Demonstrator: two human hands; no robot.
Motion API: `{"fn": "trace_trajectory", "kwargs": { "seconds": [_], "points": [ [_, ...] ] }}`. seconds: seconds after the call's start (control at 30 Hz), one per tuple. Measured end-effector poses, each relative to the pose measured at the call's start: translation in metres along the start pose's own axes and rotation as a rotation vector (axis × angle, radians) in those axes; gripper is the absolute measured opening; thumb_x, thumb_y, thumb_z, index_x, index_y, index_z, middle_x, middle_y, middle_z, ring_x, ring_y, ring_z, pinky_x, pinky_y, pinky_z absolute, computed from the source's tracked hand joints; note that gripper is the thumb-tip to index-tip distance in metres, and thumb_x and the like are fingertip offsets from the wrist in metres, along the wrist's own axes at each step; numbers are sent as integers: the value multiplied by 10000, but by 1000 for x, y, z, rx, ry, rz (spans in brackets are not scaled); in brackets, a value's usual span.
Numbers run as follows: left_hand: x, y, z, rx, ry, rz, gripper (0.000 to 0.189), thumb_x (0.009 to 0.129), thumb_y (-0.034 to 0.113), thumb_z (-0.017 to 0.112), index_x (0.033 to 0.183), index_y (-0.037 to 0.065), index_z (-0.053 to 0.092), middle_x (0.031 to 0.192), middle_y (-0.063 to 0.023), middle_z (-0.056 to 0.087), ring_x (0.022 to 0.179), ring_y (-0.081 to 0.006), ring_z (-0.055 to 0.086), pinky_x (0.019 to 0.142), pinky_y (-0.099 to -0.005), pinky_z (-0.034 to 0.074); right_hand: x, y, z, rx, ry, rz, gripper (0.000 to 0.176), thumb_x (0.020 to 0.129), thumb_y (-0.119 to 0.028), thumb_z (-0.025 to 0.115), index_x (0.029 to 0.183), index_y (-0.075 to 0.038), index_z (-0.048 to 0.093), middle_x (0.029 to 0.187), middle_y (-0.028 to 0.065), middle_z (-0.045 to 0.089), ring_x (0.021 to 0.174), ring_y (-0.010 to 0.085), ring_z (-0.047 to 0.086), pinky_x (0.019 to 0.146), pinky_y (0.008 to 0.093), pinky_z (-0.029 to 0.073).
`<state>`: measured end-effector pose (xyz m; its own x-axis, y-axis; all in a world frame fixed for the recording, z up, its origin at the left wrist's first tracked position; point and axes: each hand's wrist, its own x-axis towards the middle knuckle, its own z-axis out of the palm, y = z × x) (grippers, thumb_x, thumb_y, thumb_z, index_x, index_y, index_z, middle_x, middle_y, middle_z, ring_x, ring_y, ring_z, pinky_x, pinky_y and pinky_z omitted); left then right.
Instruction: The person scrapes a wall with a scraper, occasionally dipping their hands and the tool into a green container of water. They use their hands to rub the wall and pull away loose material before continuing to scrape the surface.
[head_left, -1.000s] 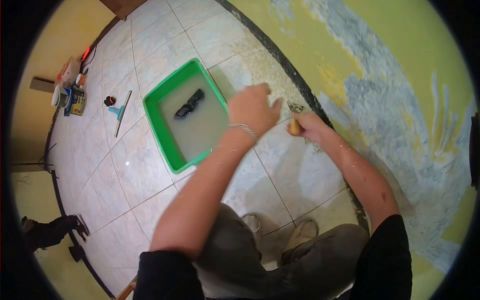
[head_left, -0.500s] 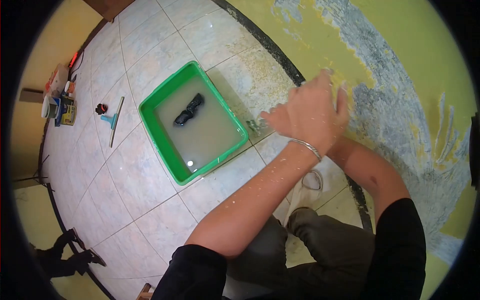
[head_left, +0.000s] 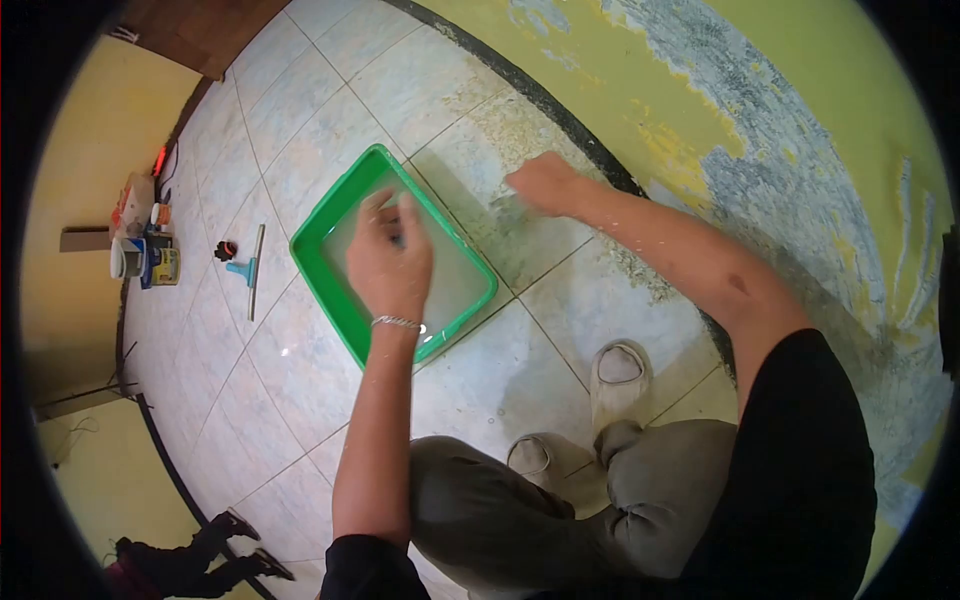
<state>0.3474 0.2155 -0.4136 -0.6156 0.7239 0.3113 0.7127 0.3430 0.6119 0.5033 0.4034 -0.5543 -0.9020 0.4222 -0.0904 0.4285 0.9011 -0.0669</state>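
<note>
My left hand (head_left: 392,262), wearing a silver bracelet (head_left: 397,322), hovers over the green basin (head_left: 468,252) with its thumb and fingers apart. Cloudy water (head_left: 448,278) lies in the basin. The hand mostly covers the dark, wet-looking item in the water; only a little dark shows between the fingers. To the right of the basin, my right hand (head_left: 545,185) is closed, low over the floor by the wall. Its fingers curl out of sight, so what they hold, if anything, is hidden. Pale flecks dot my right forearm.
The green wall (head_left: 650,100) has a scraped grey-white patch (head_left: 765,150), with pale crumbs (head_left: 520,130) on the tiles below. A blue squeegee (head_left: 245,270) and a dark round item (head_left: 226,250) lie left. Tubs (head_left: 163,265) stand farther left. Another person's legs (head_left: 215,560) show lower left.
My left hand has left my right arm and moved left over the basin. The right hand shows more clearly, slightly higher in view. The view has shifted a little.
</note>
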Motion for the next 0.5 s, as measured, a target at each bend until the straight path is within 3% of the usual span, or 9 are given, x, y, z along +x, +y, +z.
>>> {"fn": "trace_trajectory", "kwargs": {
  "seconds": [0.07, 0.13, 0.17, 0.23, 0.33, 0.5],
  "points": [
    [1, -26, -15, 28, -4, -56, 288, 956, 293, 652, 1108, 50, 685, 903, -121, 751, 782, -216, 730, 691, -334, 553, 23, -25, 13, 127, 56, -56, 102, 807, -128, 663, 843, -84, 748, 924, 152, 745, 876, 313, 733, 702, 446, 563],
    [0, -39, -25, 55, -4, -117, 281, 951, 284, 649, 1105, 51, 679, 916, -113, 757, 776, -226, 728, 686, -341, 551, 42, -47, 19, 110, -140, -118, 115, 762, -123, 686, 876, -104, 680, 870, 153, 722, 857, 355, 710, 732, 484, 537],
    [0, -42, -32, 92, -10, -143, 287, 949, 284, 649, 1105, 44, 677, 908, -112, 757, 779, -226, 731, 688, -340, 551, 45, -50, 19, 119, -135, -134, 115, 762, -123, 686, 876, -104, 680, 870, 153, 722, 857, 355, 710, 732, 484, 537],
    [-1, -47, -43, 132, 1, -185, 294, 948, 284, 649, 1104, 37, 676, 899, -111, 756, 782, -226, 733, 690, -339, 551, 39, -41, 16, -49, -197, -110, 137, 853, -140, 625, 912, -111, 745, 997, 129, 750, 922, 301, 731, 733, 452, 566],
    [-3, -50, -52, 121, 19, -164, 290, 945, 283, 652, 1100, 40, 678, 900, -112, 756, 791, -223, 738, 692, -332, 549, 31, 0, 32, -86, -198, -23, 155, 850, -158, 646, 938, -106, 763, 998, 108, 756, 923, 272, 736, 664, 444, 569],
    [-2, -58, -59, 145, -27, -170, 281, 939, 290, 661, 1064, 40, 690, 907, -117, 758, 799, -224, 742, 690, -332, 548, 26, -12, -28, -399, -377, 152, 176, 832, -163, 676, 967, -111, 775, 983, 79, 760, 883, 233, 742, 571, 416, 554]
  ]
}}
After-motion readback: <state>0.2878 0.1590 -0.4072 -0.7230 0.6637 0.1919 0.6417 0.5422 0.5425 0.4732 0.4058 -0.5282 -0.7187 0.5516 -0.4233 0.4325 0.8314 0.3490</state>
